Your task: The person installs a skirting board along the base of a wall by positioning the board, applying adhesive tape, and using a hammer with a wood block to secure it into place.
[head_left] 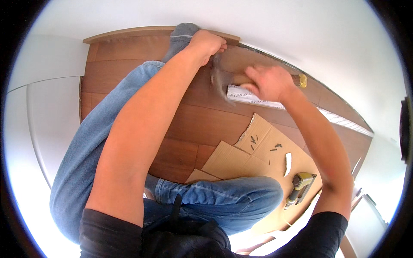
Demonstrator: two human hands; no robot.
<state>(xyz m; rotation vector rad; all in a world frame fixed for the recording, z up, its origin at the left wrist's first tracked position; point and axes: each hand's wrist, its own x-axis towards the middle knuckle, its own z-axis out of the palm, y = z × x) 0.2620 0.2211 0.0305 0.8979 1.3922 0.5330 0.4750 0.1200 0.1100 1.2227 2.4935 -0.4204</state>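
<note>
My right hand [271,81] is closed round the handle of a hammer [297,80]. Yellow wrapping covers the handle's end, and the metal head is smeared by motion to the left of my fist. Against the wall's foot stands a brown wooden skirting board [129,34]. My left hand [208,46] is at its right end, fingers pinched together; what they hold, if anything, is too small to make out. Just left of that hand, my foot in a grey sock [183,38] rests against the board.
A long strip with white printed film [254,96] lies on the wooden floor [202,122], partly behind my right forearm. Cardboard sheets [234,159] bear several small dark pins [253,141], a white scrap [288,164] and a nail gun [300,185]. White walls [309,30] bound the floor.
</note>
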